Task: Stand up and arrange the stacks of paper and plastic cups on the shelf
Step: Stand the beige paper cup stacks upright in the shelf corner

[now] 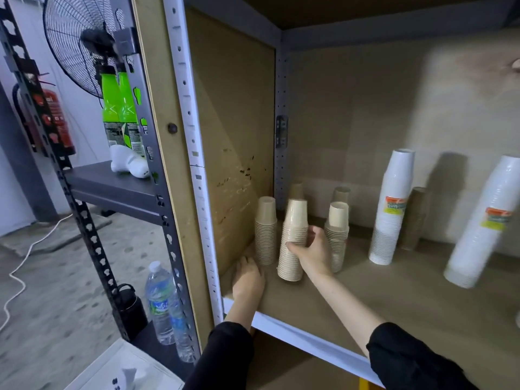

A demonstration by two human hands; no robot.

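The left hand [249, 277] lay flat with fingers relaxed on the shelf [394, 294], probably bracing. The right hand [311, 249] wrapped around the front paper cup stack [292, 235] near the shelf's left end, likely to line it up; white plastic cup stacks [392, 209] stood well right.

The paper cup stacks [292, 240] are pale beige with finely ribbed rims. The plastic cup stacks [391, 209] are white, each with an orange, yellow and green label. The shelf board [394, 291] is plain brown, its front edge white. Both sleeves [408, 358] are black. On the neighbouring rack, the bottles [118, 108] are neon green.
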